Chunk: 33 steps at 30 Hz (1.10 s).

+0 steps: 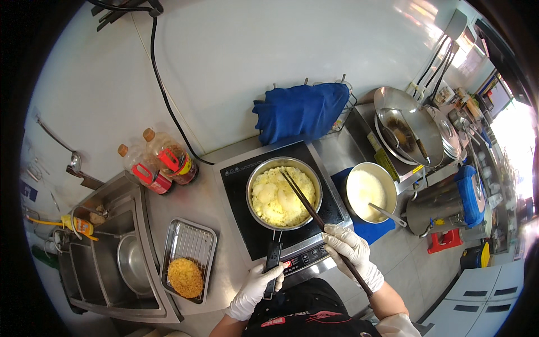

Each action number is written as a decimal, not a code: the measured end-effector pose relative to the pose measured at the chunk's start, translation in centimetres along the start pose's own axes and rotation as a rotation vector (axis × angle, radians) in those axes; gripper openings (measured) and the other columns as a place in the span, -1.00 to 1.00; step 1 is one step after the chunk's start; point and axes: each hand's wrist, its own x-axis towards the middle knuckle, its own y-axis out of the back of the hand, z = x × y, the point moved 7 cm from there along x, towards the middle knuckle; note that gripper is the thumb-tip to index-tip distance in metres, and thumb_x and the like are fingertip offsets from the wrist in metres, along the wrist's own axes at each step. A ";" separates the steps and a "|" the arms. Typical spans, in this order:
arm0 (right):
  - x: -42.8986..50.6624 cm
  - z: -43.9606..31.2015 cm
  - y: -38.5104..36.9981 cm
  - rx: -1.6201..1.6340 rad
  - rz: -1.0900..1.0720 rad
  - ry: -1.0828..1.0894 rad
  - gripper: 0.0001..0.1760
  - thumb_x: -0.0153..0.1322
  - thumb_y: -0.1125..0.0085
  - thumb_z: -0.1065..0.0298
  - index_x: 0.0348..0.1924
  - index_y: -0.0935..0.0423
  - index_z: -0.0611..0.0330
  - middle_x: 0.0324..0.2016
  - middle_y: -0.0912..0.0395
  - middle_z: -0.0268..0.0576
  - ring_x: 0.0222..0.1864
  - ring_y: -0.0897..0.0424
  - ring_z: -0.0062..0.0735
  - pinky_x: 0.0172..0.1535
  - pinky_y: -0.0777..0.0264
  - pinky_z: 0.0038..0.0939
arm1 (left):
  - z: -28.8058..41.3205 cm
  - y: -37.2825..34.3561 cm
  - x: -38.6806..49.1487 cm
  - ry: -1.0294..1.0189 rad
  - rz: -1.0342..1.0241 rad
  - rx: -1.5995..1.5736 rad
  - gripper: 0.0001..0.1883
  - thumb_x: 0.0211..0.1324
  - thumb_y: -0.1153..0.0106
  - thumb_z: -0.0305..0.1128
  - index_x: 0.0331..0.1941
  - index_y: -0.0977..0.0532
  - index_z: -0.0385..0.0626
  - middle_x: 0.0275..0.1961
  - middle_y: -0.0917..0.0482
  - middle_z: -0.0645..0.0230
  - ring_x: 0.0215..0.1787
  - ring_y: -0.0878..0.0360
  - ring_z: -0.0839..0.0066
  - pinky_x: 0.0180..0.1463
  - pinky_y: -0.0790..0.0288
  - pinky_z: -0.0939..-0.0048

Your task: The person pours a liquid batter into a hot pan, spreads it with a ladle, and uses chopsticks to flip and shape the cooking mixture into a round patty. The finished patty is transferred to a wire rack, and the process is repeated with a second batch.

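My gloved left hand (257, 288) grips the black handle (273, 257) of a steel frying pan (249, 198). The pan sits on a black induction cooktop (236, 202), and a pale yellow, frothy batter or egg mass (278, 193) fills most of it. In my gloved right hand (349, 252) is a pair of long dark chopsticks (309, 207). Their tips rest on or in the yellow food; how deep they reach I cannot tell. To the right, a pot (393, 185) holds pale yellow liquid with a ladle (387, 214) leaning in it.
Left of the cooktop, a rack tray (212, 252) carries a golden fried cake (185, 277). Two bottles (147, 172) of dark liquid stand behind it. A steel sink (105, 269) lies far left. A blue cloth (301, 109) hangs at the back; a wok (421, 130) stands back right.
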 end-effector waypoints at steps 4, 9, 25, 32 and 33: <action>-0.5 0.3 -0.3 0.000 -0.013 -0.003 -0.60 0.20 -0.43 0.58 -0.09 -0.62 0.23 -0.12 -0.64 0.01 -0.08 -0.69 -0.07 -0.05 -0.62 -0.29 | 0.3 -0.1 -0.2 -0.004 -0.002 0.003 -0.73 0.36 -0.15 -0.29 -0.04 -0.53 -0.27 -0.43 -0.55 0.37 -0.50 -0.51 0.57 -0.42 -0.41 0.51; -0.6 0.2 -0.3 0.000 0.011 -0.004 -0.61 0.20 -0.43 0.58 -0.11 -0.62 0.22 -0.13 -0.65 0.00 -0.09 -0.69 -0.08 -0.06 -0.62 -0.29 | 0.3 -0.2 -0.1 -0.017 -0.020 -0.023 -0.77 0.34 -0.20 -0.28 -0.10 -0.53 -0.20 -0.46 -0.54 0.41 -0.53 -0.50 0.61 -0.44 -0.38 0.58; 1.0 -1.5 -0.7 0.128 0.010 0.019 -0.61 0.24 -0.39 0.60 -0.06 -0.61 0.21 -0.13 -0.65 -0.02 -0.06 -0.69 -0.08 -0.05 -0.62 -0.27 | 0.5 -0.3 -0.1 -0.024 -0.014 -0.040 -0.76 0.32 -0.23 -0.29 -0.12 -0.51 -0.23 -0.45 -0.55 0.39 -0.52 -0.51 0.60 -0.43 -0.41 0.56; 1.3 -0.8 -1.7 0.098 -0.032 -0.016 -0.73 0.29 -0.36 0.55 -0.13 -0.61 0.23 -0.14 -0.66 -0.02 -0.12 -0.70 -0.12 -0.10 -0.61 -0.33 | 0.5 -0.3 0.0 -0.031 -0.020 -0.037 -0.76 0.32 -0.23 -0.27 -0.13 -0.52 -0.22 -0.45 -0.55 0.40 -0.53 -0.50 0.61 -0.42 -0.41 0.56; 1.2 -0.8 -1.7 0.091 -0.039 -0.014 -0.69 0.28 -0.36 0.56 -0.11 -0.61 0.20 -0.14 -0.66 -0.05 -0.10 -0.69 -0.13 -0.10 -0.61 -0.33 | 0.6 -0.3 -0.1 -0.028 -0.018 -0.036 -0.76 0.32 -0.23 -0.27 -0.13 -0.52 -0.22 -0.45 -0.55 0.40 -0.53 -0.50 0.61 -0.42 -0.41 0.56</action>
